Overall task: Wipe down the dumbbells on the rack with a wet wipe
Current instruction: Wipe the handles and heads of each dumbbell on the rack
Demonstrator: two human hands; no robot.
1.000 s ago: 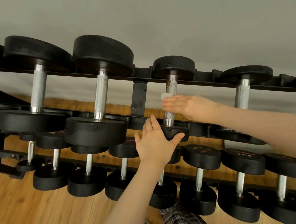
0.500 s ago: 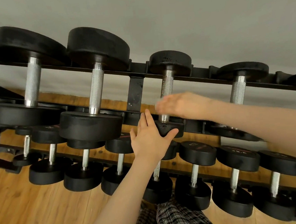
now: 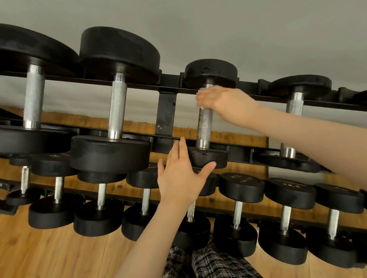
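wipe [image 3: 201, 92] (right hand [image 3: 224, 103]) high on handle [image 3: 204, 123]

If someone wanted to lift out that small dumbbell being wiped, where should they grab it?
Probably by the knurled steel handle of the small dumbbell, reaching from the front over its near head. The handle is narrow and bare between the two wide heads; the right hand already wraps its far end with the wipe.

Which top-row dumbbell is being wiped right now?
The third full dumbbell from the left: the right hand wraps a wipe round its handle's far end, and the left hand steadies its near head. No hand touches the others.
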